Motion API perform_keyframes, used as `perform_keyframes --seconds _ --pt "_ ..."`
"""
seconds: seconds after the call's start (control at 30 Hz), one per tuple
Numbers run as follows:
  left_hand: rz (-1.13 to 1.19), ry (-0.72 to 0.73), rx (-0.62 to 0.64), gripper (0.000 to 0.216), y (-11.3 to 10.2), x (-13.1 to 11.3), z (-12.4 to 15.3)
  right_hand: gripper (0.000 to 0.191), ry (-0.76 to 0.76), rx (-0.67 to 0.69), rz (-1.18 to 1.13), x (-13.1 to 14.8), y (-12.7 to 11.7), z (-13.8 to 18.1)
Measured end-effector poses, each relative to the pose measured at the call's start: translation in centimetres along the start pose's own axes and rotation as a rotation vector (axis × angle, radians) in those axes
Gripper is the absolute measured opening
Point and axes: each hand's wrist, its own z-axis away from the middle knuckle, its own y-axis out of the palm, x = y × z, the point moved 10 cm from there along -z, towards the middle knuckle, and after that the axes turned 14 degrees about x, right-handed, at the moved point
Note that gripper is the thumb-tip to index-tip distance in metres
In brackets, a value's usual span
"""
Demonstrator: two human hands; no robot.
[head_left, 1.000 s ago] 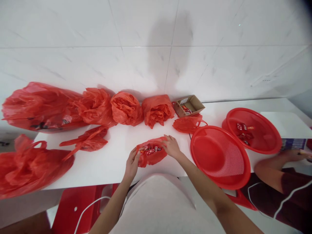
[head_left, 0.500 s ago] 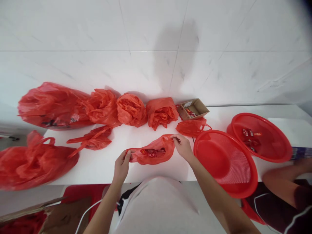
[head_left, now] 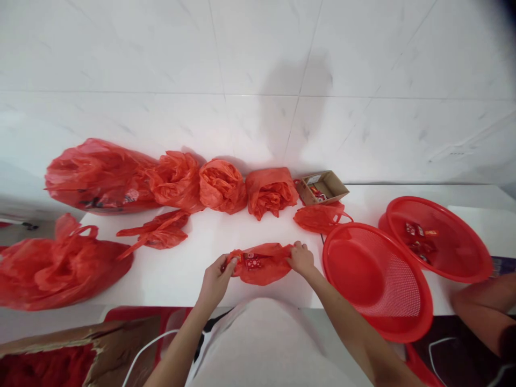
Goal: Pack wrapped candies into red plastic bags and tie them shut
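A small red plastic bag (head_left: pixel 268 271) is stretched between my two hands, low over the white table (head_left: pixel 173 279). My left hand (head_left: pixel 217 277) pinches its left end, thumb on top. The right end is gripped by the closed fingers of my right hand (head_left: pixel 301 258). Small red packets with white patterns (head_left: pixel 252 262) show at the bag's left part; what they contain I cannot make out. Just right of my right hand stands a red plastic basket (head_left: pixel 355 269) with a perforated side.
Several filled red bags (head_left: pixel 221 185) line the wall. Looser bags lie at the left (head_left: pixel 161 231) and before an open cardboard box (head_left: pixel 328 188). Another red basket (head_left: pixel 447 236) holds small packets. A co-worker's arm (head_left: pixel 487 306) is at the right edge. A torn carton (head_left: pixel 124 344) sits below left.
The bag's mouth has gone from wide open to mostly flattened. My hands have come slightly closer together and lower in view. The view has tilted up a little.
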Motion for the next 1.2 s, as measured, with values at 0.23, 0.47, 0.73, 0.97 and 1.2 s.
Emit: perform_keyframes --seconds 0.23,0.47,0.73,0.97,1.2 --pt "-0.019 -0.014 -0.042 0.030 -2.5 0.9 0.4 0.023 -0.321 -0.202 -0.364 1.2 -7.7 2.2" --pt "0.088 0.039 0.085 0.032 -0.3 -0.3 0.1 0.025 -0.331 -0.198 0.038 7.5 -4.4 2.7" --pt "0.246 -0.013 0.041 0.038 -1.1 1.1 0.4 0.043 0.009 -0.049 0.327 0.6 -2.6 -0.8" --pt "0.243 0.005 0.002 0.037 -1.5 0.4 0.3 0.027 0.060 -0.115 0.185 -1.5 -7.1 -0.4" --pt "0.194 0.064 -0.122 0.037 -3.0 -1.2 0.8 0.015 -0.382 -0.185 -0.562 0.3 -10.3 1.6"
